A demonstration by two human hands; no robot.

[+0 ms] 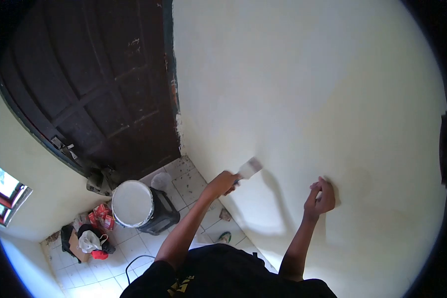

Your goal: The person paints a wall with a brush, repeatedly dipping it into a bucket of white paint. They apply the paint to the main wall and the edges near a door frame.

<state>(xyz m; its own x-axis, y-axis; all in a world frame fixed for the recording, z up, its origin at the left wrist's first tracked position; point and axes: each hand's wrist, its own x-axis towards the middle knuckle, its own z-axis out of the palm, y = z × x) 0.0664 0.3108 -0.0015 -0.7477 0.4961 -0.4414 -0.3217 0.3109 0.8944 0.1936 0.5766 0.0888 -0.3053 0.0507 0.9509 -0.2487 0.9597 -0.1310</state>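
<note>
My left hand [220, 185] is wrapped round the handle of a flat paintbrush [249, 168]. The brush points up and to the right, its wide bristle end right at the pale wall [263, 89]. To the right, my right hand [323, 197] is raised close to the same wall with its fingers curled in, and nothing shows in it. Duller and brighter patches mark the wall around both hands.
A dark panelled door [99, 79] stands at the left. On the tiled floor [129, 248] is a bucket [132, 203] with a white top, beside a dark container [163, 211]. Red packets [102, 216] and bundled bags [89, 241] lie near the left wall.
</note>
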